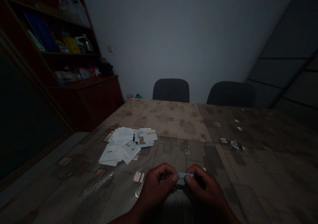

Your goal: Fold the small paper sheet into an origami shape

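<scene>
Low at the near side of the table, my left hand and my right hand face each other. Both are closed in a pinch on a small piece of pale paper, thumbs on the near side. Its middle shows between my fingertips; its ends are covered. Ahead and to the left lies a loose pile of printed cards, overlapping and turned at different angles. A crumpled scrap of paper rests on the tabletop to the right, apart from my hands.
A patterned cover lies over the table. Behind its far edge stand two dark chairs against the wall. A wooden cabinet with filled shelves is at the left. A jar shows near the far left corner.
</scene>
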Motion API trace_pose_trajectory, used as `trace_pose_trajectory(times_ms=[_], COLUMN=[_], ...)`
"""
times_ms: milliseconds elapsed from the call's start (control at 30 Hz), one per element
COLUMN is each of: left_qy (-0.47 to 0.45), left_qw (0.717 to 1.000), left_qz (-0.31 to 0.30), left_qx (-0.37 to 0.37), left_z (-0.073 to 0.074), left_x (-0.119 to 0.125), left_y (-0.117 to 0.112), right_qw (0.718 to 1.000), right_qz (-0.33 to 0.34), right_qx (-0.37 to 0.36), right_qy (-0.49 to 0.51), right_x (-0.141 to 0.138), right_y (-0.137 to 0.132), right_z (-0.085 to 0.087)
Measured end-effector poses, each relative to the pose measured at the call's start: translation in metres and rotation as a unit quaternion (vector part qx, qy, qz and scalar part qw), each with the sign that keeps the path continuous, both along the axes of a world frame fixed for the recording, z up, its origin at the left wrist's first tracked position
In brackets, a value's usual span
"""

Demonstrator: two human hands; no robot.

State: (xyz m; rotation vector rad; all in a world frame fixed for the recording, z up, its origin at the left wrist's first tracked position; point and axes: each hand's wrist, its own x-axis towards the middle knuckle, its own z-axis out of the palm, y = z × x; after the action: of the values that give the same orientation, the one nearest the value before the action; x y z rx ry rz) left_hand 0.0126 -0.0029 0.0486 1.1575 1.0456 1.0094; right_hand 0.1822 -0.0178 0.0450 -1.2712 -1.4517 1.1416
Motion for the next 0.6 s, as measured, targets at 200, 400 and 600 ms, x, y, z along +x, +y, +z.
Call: trace_pose_trajectory(times_ms=[200,400,600], left_qy=[-0.012,-0.008,-0.015], left_qw=[1.0,1.0,1.0], left_qz=[-0.005,-0.013,-0.002], left_qx=[0.002,-0.011,-0.01], left_z=[-0.0053,-0.0075,-0.0018], left_x=[0.0017,0.0028,0.0009], left_y=[0.0,-0.0006,0.0003], right_qw=[1.0,0.998,1.0], right_qz=[-0.009,-0.005,-0.012], right_qx=[0.015,0.05,0.006], right_qy=[-0.008,-0.027,0.027], right_x=[0.0011,0.0023,-0.0001], right_y=[0.0003,0.0018,0.0011], right_z=[0.0009,0.0009,0.0003])
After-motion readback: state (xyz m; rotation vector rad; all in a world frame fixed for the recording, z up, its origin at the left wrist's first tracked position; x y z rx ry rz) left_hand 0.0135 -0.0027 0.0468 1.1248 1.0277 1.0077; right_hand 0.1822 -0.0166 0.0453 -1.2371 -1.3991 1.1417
